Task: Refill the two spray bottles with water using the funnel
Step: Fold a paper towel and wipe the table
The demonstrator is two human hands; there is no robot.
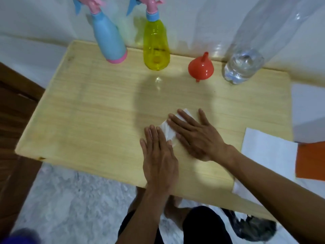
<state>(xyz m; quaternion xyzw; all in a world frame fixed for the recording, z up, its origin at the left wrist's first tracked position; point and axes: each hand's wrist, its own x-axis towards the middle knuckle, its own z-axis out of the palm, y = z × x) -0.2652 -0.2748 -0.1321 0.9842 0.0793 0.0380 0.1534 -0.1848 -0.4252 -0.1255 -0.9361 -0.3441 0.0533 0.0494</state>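
Both spray heads are screwed on and the funnel [200, 67] stands inverted, spout up, on the table [88, 111], so the refilling either has not begun or is already finished; I cannot tell which. The left hand [159, 157] and right hand [195, 136] lie flat with straight fingers, near the funnel's front, pressing a folded white tissue [168, 131] onto the wood and gripping nothing. Just left of the funnel stands the yellow spray bottle [155, 46], translucent, its water level unclear. Further left of the funnel is the opaque blue spray bottle [110, 39], contents hidden. Right of the funnel, the large clear bottle [246, 66] holds some water low down.
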